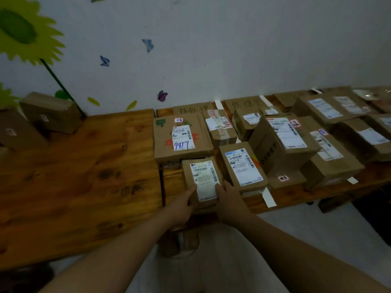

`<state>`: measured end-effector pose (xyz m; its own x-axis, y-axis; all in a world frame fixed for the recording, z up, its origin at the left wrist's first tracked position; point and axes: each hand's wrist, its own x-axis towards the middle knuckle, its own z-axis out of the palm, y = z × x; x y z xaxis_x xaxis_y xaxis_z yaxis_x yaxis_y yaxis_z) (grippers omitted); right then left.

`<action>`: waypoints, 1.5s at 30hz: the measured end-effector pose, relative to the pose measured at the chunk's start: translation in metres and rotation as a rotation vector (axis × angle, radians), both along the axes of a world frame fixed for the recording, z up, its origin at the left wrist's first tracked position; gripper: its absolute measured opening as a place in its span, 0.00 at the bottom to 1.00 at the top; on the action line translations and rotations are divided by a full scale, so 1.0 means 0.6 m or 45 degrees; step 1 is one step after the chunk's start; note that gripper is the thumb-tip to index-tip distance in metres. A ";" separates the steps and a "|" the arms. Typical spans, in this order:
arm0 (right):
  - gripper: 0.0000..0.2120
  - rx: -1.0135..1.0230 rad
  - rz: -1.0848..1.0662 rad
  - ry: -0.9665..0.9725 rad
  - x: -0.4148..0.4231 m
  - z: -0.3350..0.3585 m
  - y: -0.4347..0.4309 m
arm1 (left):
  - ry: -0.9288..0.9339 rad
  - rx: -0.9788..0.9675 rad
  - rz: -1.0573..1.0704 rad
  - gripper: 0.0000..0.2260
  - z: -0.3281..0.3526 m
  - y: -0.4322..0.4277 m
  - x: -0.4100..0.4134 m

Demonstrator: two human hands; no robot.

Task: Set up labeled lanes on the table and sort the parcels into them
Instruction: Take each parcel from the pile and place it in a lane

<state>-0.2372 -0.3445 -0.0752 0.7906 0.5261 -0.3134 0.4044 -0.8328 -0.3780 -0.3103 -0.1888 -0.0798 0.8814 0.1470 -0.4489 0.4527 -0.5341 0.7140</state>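
small parcel point(201, 180) sits by table point(292, 196) near-left corner, left hand point(183, 200) + right hand point(229, 197) fingers clamped on its two long sides; prob light, stiff cardboard w/ slick label point(205, 182), so grip side walls not top

Both hands held a small parcel point(203, 178) at the near edge of the wooden table point(84, 176).

The left hand point(184, 205) gripped its left side and the right hand point(229, 199) its right side. Just beyond the grip lay a larger box marked 9817 point(182, 136). Just to the right sat another labelled box point(243, 168), then a white tape strip point(268, 197). Far to the left, two boxes point(48, 113) stood by the wall.
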 end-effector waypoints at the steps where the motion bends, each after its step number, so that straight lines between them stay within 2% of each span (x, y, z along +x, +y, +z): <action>1: 0.31 -0.004 0.028 -0.041 0.004 0.002 0.003 | -0.002 -0.004 -0.012 0.27 0.004 0.007 0.000; 5: 0.30 0.023 0.107 -0.087 0.021 0.033 0.043 | -0.035 -0.034 0.063 0.21 0.052 0.061 -0.005; 9: 0.24 0.161 0.174 -0.089 0.021 0.084 0.125 | 0.004 0.203 0.264 0.30 0.105 0.158 -0.039; 14: 0.26 0.200 0.429 -0.022 -0.019 0.152 0.260 | -0.050 0.334 0.499 0.30 0.181 0.309 -0.145; 21: 0.26 0.160 0.598 -0.074 -0.143 0.200 0.484 | -0.058 0.371 0.765 0.31 0.232 0.513 -0.341; 25: 0.26 0.181 0.657 -0.022 -0.229 0.222 0.620 | -0.062 0.381 0.931 0.31 0.246 0.620 -0.445; 31: 0.26 0.203 0.734 0.078 -0.335 0.236 0.780 | -0.039 0.401 1.005 0.31 0.258 0.756 -0.566; 37: 0.26 0.186 0.741 0.181 -0.362 0.213 0.885 | -0.074 0.205 1.087 0.25 0.246 0.865 -0.586; 42: 0.25 0.221 0.771 0.262 -0.342 0.191 0.983 | -0.029 0.152 1.125 0.26 0.221 0.949 -0.554; 45: 0.21 0.327 0.746 0.433 -0.330 0.173 1.051 | -0.016 0.100 1.153 0.25 0.205 0.999 -0.529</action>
<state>-0.4355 0.2863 0.0283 0.2366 0.9236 -0.3015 0.5824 -0.3832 -0.7169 -0.6276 0.4107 0.0432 0.4189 0.8156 -0.3991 0.7153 -0.0256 0.6984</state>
